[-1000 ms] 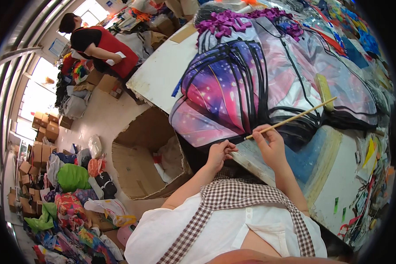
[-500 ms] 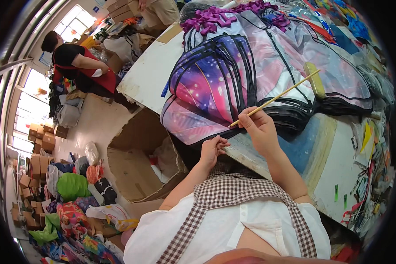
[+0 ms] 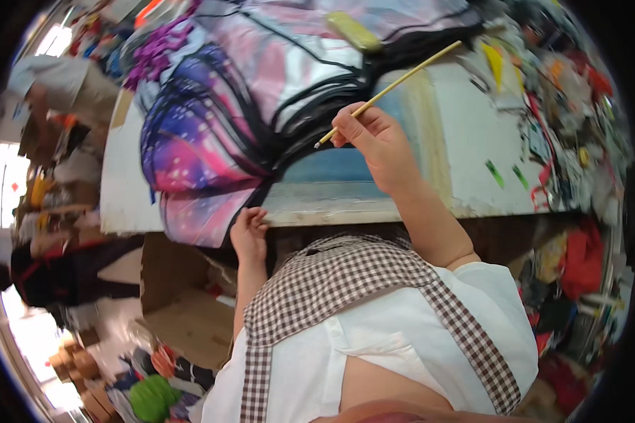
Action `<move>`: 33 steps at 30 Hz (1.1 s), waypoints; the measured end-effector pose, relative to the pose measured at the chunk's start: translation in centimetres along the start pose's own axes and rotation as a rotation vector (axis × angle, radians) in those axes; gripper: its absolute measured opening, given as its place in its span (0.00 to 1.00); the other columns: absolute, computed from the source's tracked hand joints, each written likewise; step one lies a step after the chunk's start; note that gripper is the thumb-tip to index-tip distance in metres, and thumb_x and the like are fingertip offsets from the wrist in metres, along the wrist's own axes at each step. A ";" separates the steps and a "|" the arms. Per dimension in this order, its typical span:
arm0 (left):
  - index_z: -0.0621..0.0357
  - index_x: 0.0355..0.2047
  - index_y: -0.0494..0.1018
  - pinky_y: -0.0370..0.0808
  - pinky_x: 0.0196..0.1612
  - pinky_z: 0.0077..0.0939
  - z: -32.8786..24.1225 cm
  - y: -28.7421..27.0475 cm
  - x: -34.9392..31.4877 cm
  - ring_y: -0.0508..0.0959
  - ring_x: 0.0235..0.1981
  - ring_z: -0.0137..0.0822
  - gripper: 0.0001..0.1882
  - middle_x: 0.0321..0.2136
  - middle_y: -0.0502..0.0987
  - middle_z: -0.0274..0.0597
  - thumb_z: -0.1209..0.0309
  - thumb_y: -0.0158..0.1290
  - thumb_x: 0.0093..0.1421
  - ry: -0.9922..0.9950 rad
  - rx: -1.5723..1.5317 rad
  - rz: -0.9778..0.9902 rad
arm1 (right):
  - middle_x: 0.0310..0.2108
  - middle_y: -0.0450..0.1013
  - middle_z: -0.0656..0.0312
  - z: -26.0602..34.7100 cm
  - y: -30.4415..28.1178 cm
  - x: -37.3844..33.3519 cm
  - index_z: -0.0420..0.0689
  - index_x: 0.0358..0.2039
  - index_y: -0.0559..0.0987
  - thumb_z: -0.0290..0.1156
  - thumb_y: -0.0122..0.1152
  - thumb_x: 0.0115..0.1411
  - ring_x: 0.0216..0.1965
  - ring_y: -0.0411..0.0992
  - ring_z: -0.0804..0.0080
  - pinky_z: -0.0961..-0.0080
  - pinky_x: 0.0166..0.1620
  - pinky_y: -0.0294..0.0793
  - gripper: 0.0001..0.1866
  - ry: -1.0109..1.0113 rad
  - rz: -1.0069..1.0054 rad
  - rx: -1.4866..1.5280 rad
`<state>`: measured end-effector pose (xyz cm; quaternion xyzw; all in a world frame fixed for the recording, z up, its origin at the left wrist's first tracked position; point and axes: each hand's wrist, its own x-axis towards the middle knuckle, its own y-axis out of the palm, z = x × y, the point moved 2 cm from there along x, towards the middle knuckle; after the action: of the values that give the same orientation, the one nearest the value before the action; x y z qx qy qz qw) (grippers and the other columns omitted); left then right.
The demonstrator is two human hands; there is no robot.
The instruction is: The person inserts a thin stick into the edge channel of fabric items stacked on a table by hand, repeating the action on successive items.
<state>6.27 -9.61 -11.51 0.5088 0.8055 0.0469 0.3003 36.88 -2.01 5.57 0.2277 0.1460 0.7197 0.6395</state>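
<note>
My right hand (image 3: 379,149) is closed round a thin yellow stick (image 3: 409,74), held slantwise with its lower tip pointing down to the left. Under it lies a glossy blue surface (image 3: 335,166). My left hand (image 3: 249,236) is by the table's front edge, fingers loosely curled and apart, with nothing visible in them. Beside it is the pink corner of a stack of printed fabric pieces (image 3: 208,141), purple and pink with black edging. More pale pink fabric (image 3: 296,42) spreads behind, and a yellowish block (image 3: 353,32) rests on it.
The white table (image 3: 473,141) has pale, worn edges. Purple strips (image 3: 161,53) lie at the far left of the fabric. An open cardboard box (image 3: 183,296) stands below the table on the left. Heaped scraps (image 3: 571,92) crowd the right side. Another person (image 3: 77,271) is at the left.
The view has turned, so the table and fabric sit further left. My right hand with the stick has gone from the fabric's edge to above the blue surface. My left hand stays near the fabric corner.
</note>
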 end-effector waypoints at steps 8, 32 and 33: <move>0.58 0.36 0.74 0.73 0.27 0.17 0.5 -0.4 1.3 0.80 0.35 0.31 0.11 0.33 0.79 0.37 0.63 0.49 0.66 -0.022 -0.011 0.025 | 0.30 0.74 0.65 4.3 -8.0 -8.4 0.39 0.37 0.77 0.31 0.61 0.63 0.32 0.71 0.78 0.80 0.40 0.71 0.08 -0.043 -0.201 -0.028; 0.56 0.42 0.70 0.73 0.26 0.12 -0.3 -0.6 2.1 0.78 0.41 0.26 0.10 0.37 0.77 0.28 0.64 0.46 0.67 -0.029 0.243 0.014 | 0.27 0.70 0.70 -6.5 -35.2 -28.4 0.43 0.35 0.77 0.41 0.62 0.62 0.27 0.65 0.82 0.81 0.30 0.66 0.13 -0.292 -1.734 0.286; 0.56 0.41 0.70 0.73 0.26 0.12 -0.3 -0.4 1.9 0.78 0.41 0.25 0.10 0.37 0.77 0.28 0.64 0.46 0.66 -0.030 0.249 0.007 | 0.28 0.69 0.70 -6.2 -34.7 -28.1 0.42 0.35 0.77 0.40 0.62 0.62 0.28 0.64 0.82 0.81 0.31 0.66 0.13 -0.270 -1.715 0.315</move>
<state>5.25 -8.13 -12.21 0.5454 0.7989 -0.0598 0.2466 65.49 -24.44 -21.11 0.2081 0.2873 -0.0697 0.9323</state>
